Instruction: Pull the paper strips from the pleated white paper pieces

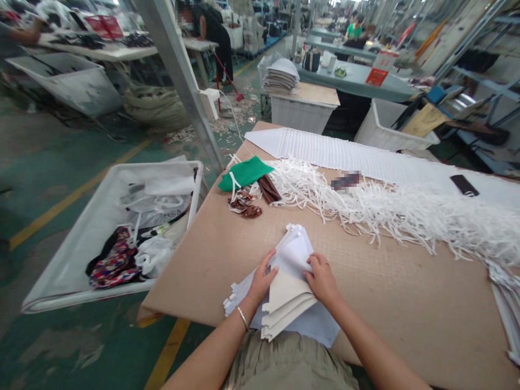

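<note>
My left hand and my right hand grip a stack of folded white and cream fabric pieces at the table's near edge. The stack lies on a brown paper-covered table. Beyond my hands spreads a long tangle of white fabric strips, and behind it lies a pleated white sheet. To the left are a green cloth piece and crumpled brown scraps. A black phone lies at the far right.
A white wheeled bin to my left holds plastic bags and patterned cloth. Another white bin stands beyond the table. A metal post rises at the table's far corner. Co-workers, tables and shelves fill the workshop behind.
</note>
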A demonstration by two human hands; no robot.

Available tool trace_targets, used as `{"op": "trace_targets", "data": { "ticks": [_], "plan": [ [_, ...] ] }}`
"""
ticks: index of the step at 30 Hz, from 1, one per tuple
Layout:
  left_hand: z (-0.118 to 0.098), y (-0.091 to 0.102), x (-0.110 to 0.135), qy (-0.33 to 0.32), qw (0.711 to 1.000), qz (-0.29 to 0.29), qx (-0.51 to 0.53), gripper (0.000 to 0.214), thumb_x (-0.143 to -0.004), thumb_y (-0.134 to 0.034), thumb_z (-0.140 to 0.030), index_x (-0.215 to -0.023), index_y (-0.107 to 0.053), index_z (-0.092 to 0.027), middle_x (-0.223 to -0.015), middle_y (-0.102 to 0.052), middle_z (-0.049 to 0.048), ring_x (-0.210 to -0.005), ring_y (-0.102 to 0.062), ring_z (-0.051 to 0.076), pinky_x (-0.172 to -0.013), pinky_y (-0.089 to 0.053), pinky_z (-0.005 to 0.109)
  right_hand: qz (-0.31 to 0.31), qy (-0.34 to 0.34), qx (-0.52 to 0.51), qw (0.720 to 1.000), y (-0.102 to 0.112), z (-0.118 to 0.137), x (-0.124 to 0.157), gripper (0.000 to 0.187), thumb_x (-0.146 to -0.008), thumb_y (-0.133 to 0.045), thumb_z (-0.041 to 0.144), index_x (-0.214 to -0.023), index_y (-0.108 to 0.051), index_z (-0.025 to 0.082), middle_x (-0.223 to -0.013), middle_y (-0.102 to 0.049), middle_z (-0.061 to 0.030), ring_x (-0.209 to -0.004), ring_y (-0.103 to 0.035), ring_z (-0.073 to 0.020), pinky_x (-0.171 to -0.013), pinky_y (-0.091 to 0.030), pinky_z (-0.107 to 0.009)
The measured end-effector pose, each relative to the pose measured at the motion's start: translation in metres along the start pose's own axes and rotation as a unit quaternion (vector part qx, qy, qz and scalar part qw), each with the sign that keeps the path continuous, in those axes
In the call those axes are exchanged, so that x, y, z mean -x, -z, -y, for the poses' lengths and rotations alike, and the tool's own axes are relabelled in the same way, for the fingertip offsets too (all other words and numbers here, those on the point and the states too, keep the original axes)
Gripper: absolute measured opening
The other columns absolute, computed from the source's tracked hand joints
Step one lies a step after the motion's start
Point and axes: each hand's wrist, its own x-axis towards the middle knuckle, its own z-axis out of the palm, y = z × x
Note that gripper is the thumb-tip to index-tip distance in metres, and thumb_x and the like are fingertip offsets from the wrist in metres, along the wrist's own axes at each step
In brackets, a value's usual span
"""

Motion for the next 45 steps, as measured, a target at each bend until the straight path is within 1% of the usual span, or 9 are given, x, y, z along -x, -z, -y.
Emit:
{"op": "trace_targets", "data": {
  "ticks": [5, 9, 14, 18, 22, 26, 30, 36, 45],
  "plan": [
    [-0.010, 0.005, -0.002, 0.044, 0.998, -0.023, -0.027, 0.039, -0.088, -0.051, -0.051, -0.100, -0.071, -0.020, -0.117, -0.070, 0.0104, -0.117, -0.060, 0.029, -0.111, -0.039, 0.046, 0.069, -0.087, -0.262, 0.959, 0.000, 0.001, 0.008, 0.043, -0.094, -0.038, 0.056, -0.118, -0.050, 0.022, -0.067, -0.062, 0.0014, -0.061, -0.061, -0.0196, -0.065, -0.050, -0.033],
    [-0.013, 0.004, -0.001, 0.019, 0.999, 0.003, -0.044, 0.035, -0.084, -0.057, -0.050, -0.065, -0.062, -0.021, -0.093, -0.070, 0.0078, -0.110, -0.062, 0.029, -0.106, -0.043, 0.046, 0.043, -0.091, -0.042, 0.994, -0.003, -0.004, -0.018, 0.041, -0.089, -0.053, 0.044, -0.123, -0.056, 0.021, -0.092, -0.069, -0.0085, -0.083, -0.066, -0.0232, -0.079, -0.049, -0.035],
    [-0.007, 0.000, 0.004, -0.028, 0.998, 0.014, -0.058, 0.017, -0.074, -0.069, -0.033, -0.086, -0.067, -0.020, -0.127, -0.065, 0.0110, -0.135, -0.048, 0.031, -0.116, -0.032, 0.048, 0.063, -0.055, 0.122, 0.989, -0.006, -0.002, -0.028, 0.033, -0.080, -0.066, 0.027, -0.112, -0.066, 0.021, -0.115, -0.062, -0.0140, -0.110, -0.059, -0.0292, -0.095, -0.043, -0.040],
    [0.000, 0.002, 0.002, -0.011, 1.000, 0.002, -0.006, 0.065, -0.073, -0.069, -0.031, -0.135, -0.053, -0.020, -0.153, -0.046, 0.0115, -0.143, -0.039, 0.030, -0.120, -0.027, 0.046, 0.030, 0.010, -0.050, 0.998, -0.002, 0.006, -0.005, 0.026, -0.081, -0.065, 0.031, -0.105, -0.061, 0.022, -0.125, -0.061, -0.0121, -0.112, -0.058, -0.0267, -0.097, -0.046, -0.039],
    [0.004, 0.007, 0.001, 0.000, 1.000, 0.012, -0.004, 0.039, -0.081, -0.058, -0.039, -0.113, -0.066, -0.019, -0.127, -0.066, 0.0104, -0.126, -0.055, 0.030, -0.114, -0.035, 0.047, 0.090, -0.055, -0.299, 0.948, 0.001, 0.008, 0.003, 0.041, -0.095, -0.039, 0.056, -0.116, -0.049, 0.023, -0.097, -0.071, -0.0076, -0.073, -0.066, -0.0203, -0.071, -0.053, -0.036],
    [-0.001, 0.007, 0.002, -0.039, 0.999, 0.019, -0.026, 0.039, -0.093, -0.040, -0.045, -0.078, -0.067, -0.021, -0.097, -0.071, 0.0074, -0.117, -0.059, 0.028, -0.112, -0.037, 0.047, 0.059, -0.106, -0.096, 0.988, -0.003, -0.001, -0.019, 0.043, -0.091, -0.052, 0.046, -0.127, -0.053, 0.023, -0.100, -0.069, -0.0097, -0.083, -0.067, -0.0232, -0.078, -0.049, -0.036],
    [-0.006, 0.000, 0.002, -0.028, 0.998, 0.011, -0.046, 0.022, -0.083, -0.059, -0.039, -0.073, -0.065, -0.020, -0.105, -0.070, 0.0096, -0.124, -0.056, 0.029, -0.114, -0.035, 0.048, 0.076, -0.072, 0.136, 0.985, -0.008, -0.007, -0.033, 0.035, -0.083, -0.064, 0.027, -0.117, -0.064, 0.023, -0.115, -0.062, -0.0124, -0.106, -0.060, -0.0264, -0.090, -0.043, -0.036],
    [-0.003, -0.001, 0.003, -0.028, 0.999, 0.029, -0.029, 0.055, -0.072, -0.062, -0.020, -0.126, -0.061, -0.020, -0.149, -0.051, 0.0110, -0.144, -0.039, 0.030, -0.123, -0.021, 0.050, 0.017, -0.082, 0.168, 0.982, -0.016, -0.014, -0.023, 0.041, -0.083, -0.066, 0.032, -0.122, -0.060, 0.022, -0.126, -0.057, -0.0135, -0.119, -0.051, -0.0301, -0.097, -0.039, -0.040],
    [0.000, 0.001, 0.004, -0.020, 0.999, 0.032, -0.029, 0.064, -0.069, -0.057, -0.016, -0.132, -0.059, -0.019, -0.148, -0.053, 0.0081, -0.145, -0.037, 0.029, -0.125, -0.020, 0.049, -0.056, -0.136, 0.096, 0.984, -0.027, -0.022, -0.017, 0.050, -0.079, -0.066, 0.035, -0.124, -0.058, 0.016, -0.126, -0.057, -0.0199, -0.123, -0.049, -0.0350, -0.101, -0.040, -0.046]
  ]
}}
